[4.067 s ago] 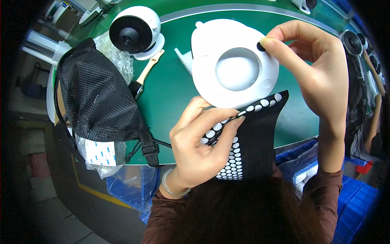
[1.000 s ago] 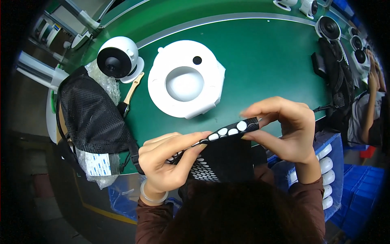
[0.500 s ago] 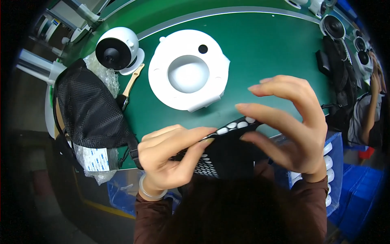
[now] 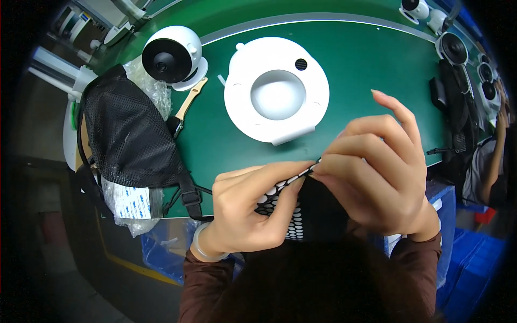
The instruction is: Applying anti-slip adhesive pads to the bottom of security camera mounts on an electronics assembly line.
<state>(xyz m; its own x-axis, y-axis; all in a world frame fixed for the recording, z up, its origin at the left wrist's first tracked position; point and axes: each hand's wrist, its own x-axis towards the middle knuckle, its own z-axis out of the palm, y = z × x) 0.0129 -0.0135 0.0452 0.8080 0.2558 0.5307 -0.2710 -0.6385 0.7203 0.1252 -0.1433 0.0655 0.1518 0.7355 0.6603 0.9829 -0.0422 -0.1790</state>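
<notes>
Close in front of me is a piece of black mesh fabric (image 4: 295, 225), its holes showing white. My left hand (image 4: 250, 207) is closed on its upper edge, pinching it between thumb and forefinger. Just beside those fingertips, my right hand (image 4: 377, 172) pinches the same edge with thumb and fingers, the little finger raised. The fabric's lower part is hidden by my head and hands. Beyond my hands, a white round housing (image 4: 242, 116) with a wide central recess and a small black grille lies on the green table (image 4: 371, 70).
To the left are a black mesh bag (image 4: 129, 134) with a buckle strap, bubble wrap (image 4: 156, 94), a wooden-handled brush (image 4: 191, 102) and a white camera-like device (image 4: 186, 46) with a black front. Black straps (image 4: 455, 102) lie at right. Another person's arm (image 4: 496, 145) shows at far right.
My right hand's fingers, apart before, have come together on the fabric's edge beside my left fingertips. My left hand keeps its pinch. The table and its things appear shifted rightward in the picture.
</notes>
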